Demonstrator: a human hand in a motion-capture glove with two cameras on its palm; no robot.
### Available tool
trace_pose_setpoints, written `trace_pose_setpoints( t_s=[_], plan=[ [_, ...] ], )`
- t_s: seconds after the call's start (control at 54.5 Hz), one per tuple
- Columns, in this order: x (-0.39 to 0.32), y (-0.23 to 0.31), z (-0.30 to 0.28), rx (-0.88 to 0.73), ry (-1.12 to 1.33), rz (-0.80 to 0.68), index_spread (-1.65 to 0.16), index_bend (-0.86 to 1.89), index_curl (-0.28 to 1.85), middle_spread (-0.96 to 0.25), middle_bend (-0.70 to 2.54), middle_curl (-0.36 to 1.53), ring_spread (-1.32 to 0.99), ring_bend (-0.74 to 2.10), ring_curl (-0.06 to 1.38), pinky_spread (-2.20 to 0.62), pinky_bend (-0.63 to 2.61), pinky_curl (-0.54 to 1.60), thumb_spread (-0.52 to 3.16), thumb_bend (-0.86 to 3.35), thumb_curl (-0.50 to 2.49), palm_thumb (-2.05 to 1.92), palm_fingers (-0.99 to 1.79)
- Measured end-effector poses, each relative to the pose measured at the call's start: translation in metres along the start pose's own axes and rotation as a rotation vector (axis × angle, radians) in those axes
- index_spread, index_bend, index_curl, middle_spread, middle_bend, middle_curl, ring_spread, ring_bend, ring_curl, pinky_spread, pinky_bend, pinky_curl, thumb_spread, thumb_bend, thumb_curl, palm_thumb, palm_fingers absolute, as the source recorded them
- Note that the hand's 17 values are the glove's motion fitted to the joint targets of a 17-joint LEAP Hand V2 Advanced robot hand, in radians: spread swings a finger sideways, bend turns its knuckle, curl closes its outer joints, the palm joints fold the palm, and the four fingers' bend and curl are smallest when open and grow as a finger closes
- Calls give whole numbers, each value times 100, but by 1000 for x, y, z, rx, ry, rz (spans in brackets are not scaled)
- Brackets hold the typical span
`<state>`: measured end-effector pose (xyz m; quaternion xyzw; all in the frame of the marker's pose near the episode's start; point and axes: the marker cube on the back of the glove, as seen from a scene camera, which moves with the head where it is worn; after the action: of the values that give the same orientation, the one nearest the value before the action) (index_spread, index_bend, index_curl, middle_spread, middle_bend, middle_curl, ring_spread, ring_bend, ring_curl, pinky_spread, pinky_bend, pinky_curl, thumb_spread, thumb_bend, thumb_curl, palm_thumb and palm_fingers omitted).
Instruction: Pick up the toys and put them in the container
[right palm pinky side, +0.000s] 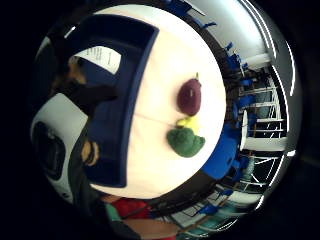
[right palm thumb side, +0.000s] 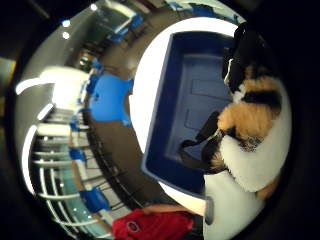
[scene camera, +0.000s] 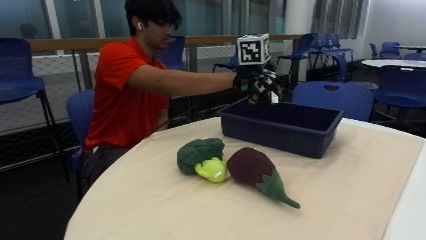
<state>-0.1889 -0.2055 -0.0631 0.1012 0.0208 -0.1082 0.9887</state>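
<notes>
Spanning most of the outside view, the round table (scene camera: 346, 200) carries a cream cloth, with the person in a red shirt (scene camera: 123, 95) seated at its far left edge. Blue container (scene camera: 281, 126) sits on the far side of the tabletop, open side up, its long wall facing the near edge; a white label shows on its inner floor in the little finger side palm view. Gloved right hand (scene camera: 261, 82) hangs above the container's far left corner, arm stretched out from the shoulder. Fingers curl around a plush toy (right palm thumb side: 250, 117) patterned in black, orange and white; the thumb side palm view shows it pressed close against the palm, over the container's interior, apart from the floor as far as can be told. What kind of toy it is cannot be told. Eggplant toy (scene camera: 253, 169), dark purple with a green stem pointing toward the near right, lies on the cloth near the table's centre, nearer than the container and well apart from it. Broccoli toy (scene camera: 200, 156), green head with a yellow-green stalk, lies just left of the eggplant, the stalk touching or almost touching it. Both toys show again in the little finger side palm view, side by side on the cloth beside the container's long wall.
</notes>
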Motion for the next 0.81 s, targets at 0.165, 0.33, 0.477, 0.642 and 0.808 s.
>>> trace_pose_setpoints(
  t_s=[0.165,0.33,0.477,0.642,0.808],
  plan=[
    [-27,-15,19,108,-138,-59,-42,15,70,-49,26,44,-53,65,37,-42,104,35,94,2,77,65,87],
    [-16,-11,31,-28,-218,-71,-43,23,75,-26,5,35,-25,31,32,-15,120,42,113,-9,65,38,-3],
    [13,6,26,-31,-218,-68,-40,12,60,-11,9,28,-5,15,23,1,133,41,114,-9,50,7,-24],
    [65,29,21,-30,-140,-10,-40,16,53,-7,11,25,3,14,20,9,131,39,113,-6,42,-4,-21],
    [137,56,25,-74,-79,100,-39,16,49,-6,11,23,6,14,19,12,128,37,111,-6,36,-6,-20]
  ],
)
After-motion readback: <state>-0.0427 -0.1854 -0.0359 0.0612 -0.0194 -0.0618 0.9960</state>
